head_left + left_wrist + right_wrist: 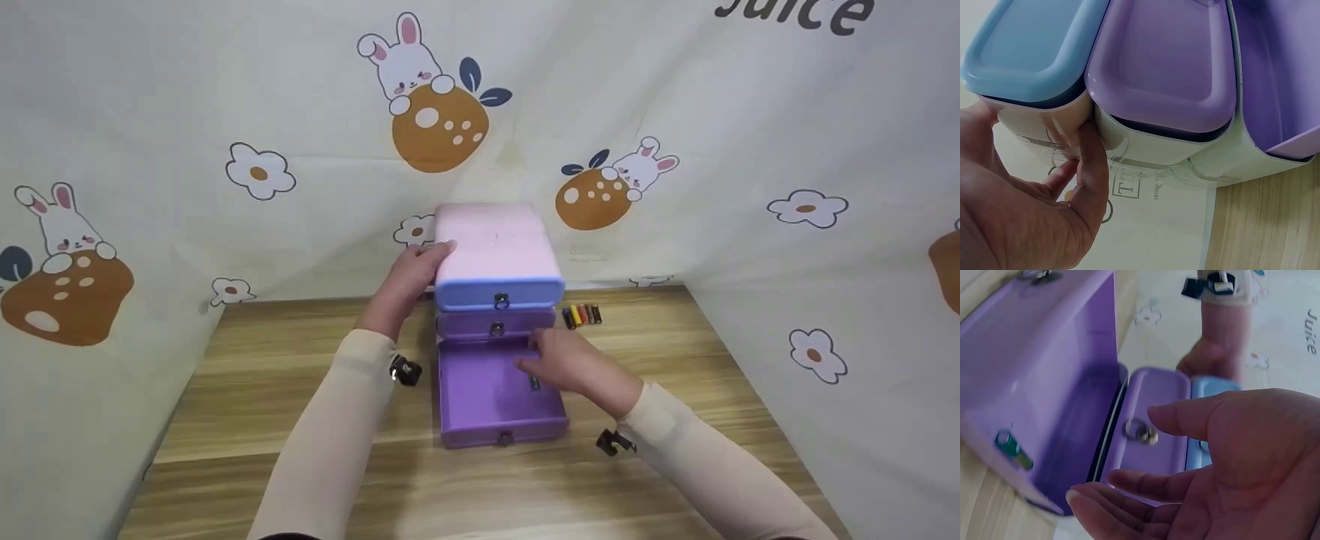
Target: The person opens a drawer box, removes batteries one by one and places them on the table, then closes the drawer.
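A small stacked drawer cabinet (495,240) has a pink top, a blue top drawer (465,295) and a purple middle drawer (465,324), both pushed in. The purple bottom drawer (480,390) is pulled out. My left hand (409,277) grips the cabinet's upper left side, thumb near the top edge; in the left wrist view its fingers press the side wall below. Over the right part of the bottom drawer hovers my right hand (574,364), fingers loosely bent and holding nothing. Inside that drawer lies a green battery (1015,450), close to the right wall.
Several batteries (583,315) in different colours lie in a row on the wooden table (300,390), right of the cabinet. A printed cloth (315,112) with rabbits and flowers hangs behind and at the sides. Metal ring pulls (502,300) stick out from the drawer fronts.
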Available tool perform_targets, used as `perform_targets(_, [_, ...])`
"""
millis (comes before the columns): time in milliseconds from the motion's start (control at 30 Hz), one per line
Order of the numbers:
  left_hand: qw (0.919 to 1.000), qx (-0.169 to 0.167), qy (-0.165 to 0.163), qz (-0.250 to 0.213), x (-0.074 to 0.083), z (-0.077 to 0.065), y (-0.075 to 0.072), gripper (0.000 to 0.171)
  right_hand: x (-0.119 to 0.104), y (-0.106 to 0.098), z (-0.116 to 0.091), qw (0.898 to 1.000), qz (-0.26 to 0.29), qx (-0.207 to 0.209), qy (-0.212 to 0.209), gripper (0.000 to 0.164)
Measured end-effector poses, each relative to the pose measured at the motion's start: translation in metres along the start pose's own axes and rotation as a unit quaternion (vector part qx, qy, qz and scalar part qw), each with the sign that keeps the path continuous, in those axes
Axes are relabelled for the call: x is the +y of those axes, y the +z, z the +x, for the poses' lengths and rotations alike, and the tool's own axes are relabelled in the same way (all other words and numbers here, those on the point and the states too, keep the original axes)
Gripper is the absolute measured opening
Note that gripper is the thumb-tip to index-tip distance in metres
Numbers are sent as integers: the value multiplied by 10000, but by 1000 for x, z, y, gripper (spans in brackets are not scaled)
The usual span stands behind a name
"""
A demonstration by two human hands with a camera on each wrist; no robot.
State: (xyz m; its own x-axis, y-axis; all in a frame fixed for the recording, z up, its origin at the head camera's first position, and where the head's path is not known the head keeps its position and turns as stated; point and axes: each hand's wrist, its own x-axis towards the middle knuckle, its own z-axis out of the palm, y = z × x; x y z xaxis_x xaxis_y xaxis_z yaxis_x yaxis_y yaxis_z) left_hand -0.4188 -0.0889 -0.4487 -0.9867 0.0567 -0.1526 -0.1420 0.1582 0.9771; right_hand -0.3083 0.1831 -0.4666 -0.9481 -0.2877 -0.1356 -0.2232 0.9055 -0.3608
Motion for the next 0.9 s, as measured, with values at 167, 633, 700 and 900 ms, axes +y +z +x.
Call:
perform_targets(167, [10000,1,6,-15,0,1,0,78,-13,12,5,9997,-190,-34,-154,46])
perform_targets(633, [10000,5,41,10,-1,4,-2,82,-28,25,31,9920,-1123,-576,49,42])
perform_targets(700, [10000,-12,-12,22,-1,4,-1,84,-28,26,33,9912,-1164,-630,66,40])
perform_targets(900, [9999,-62,-103,71,0,2,-2,87,-28,31,41,9865,-1334,-837,450,39])
